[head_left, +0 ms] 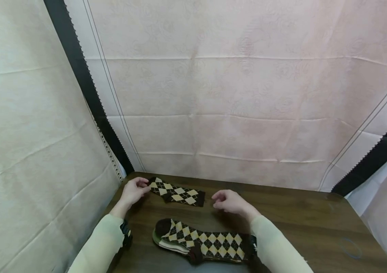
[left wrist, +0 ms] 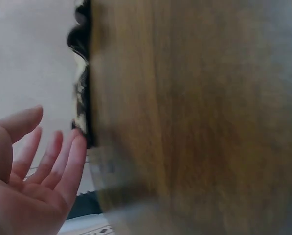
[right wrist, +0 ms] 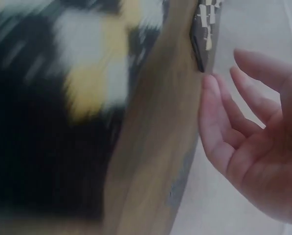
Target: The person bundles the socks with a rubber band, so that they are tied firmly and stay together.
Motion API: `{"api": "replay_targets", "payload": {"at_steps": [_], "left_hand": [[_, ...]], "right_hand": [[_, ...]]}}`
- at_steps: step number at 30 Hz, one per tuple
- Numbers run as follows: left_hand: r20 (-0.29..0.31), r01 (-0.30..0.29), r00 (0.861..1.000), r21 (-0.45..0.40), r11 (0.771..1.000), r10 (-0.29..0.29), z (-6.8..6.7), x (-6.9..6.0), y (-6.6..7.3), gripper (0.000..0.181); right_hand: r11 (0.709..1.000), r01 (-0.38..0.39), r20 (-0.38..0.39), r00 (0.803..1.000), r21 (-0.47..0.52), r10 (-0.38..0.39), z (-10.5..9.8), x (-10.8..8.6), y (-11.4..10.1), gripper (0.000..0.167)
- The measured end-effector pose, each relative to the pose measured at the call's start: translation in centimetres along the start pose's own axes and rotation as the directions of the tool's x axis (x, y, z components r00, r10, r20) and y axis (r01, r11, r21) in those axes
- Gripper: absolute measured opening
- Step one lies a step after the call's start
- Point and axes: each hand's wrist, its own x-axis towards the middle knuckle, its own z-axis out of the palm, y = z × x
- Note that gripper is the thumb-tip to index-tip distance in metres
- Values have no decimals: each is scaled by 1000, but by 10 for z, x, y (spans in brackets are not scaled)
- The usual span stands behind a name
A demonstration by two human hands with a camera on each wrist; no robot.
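A dark argyle sock [head_left: 179,193] with yellow and cream diamonds lies flat near the table's back edge. At its toe end, my left hand [head_left: 134,191] has its fingertips at or touching the fabric. The left wrist view shows that hand [left wrist: 43,181] with loosely extended fingers beside the sock's edge [left wrist: 80,83]. My right hand [head_left: 231,202] hovers just off the cuff end, relaxed and holding nothing; its fingers [right wrist: 212,105] look apart from the cuff in the right wrist view. Nearer me lies a stack of socks [head_left: 218,244], the top one argyle, with green and white layers underneath.
The brown wooden table [head_left: 302,220] extends to the right, with a faint bluish ring mark [head_left: 350,248] on it. Pale fabric walls [head_left: 234,91] rise behind and at both sides. Dark strips [head_left: 87,87] run along the corners.
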Motion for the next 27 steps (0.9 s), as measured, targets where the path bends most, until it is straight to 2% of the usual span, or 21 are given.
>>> {"api": "replay_targets", "payload": {"at_steps": [4,8,13,20,23,27], "left_hand": [[-76,4,997,39,999,-1,2,11,-4,36],[-99,40,994,-8,999,-41,3,16,-8,41],[-75,65,995,-54,996,-69,5,20,-11,48],[0,67,998,-13,998,-67,7,24,-12,50],[26,53,998,4,999,-53,8,24,-12,49],[31,58,998,24,998,-59,12,22,-11,45]], "right_hand": [[999,-19,-50,999,42,21,15,20,-7,33],[999,-24,-73,997,42,27,29,34,-12,32],[998,-53,-62,997,-26,51,42,42,-15,34],[979,-70,-54,997,-189,61,50,45,-13,30],[974,-68,-59,997,-217,56,49,43,-14,26],[968,-67,-77,996,-240,49,45,39,-12,19]]}}
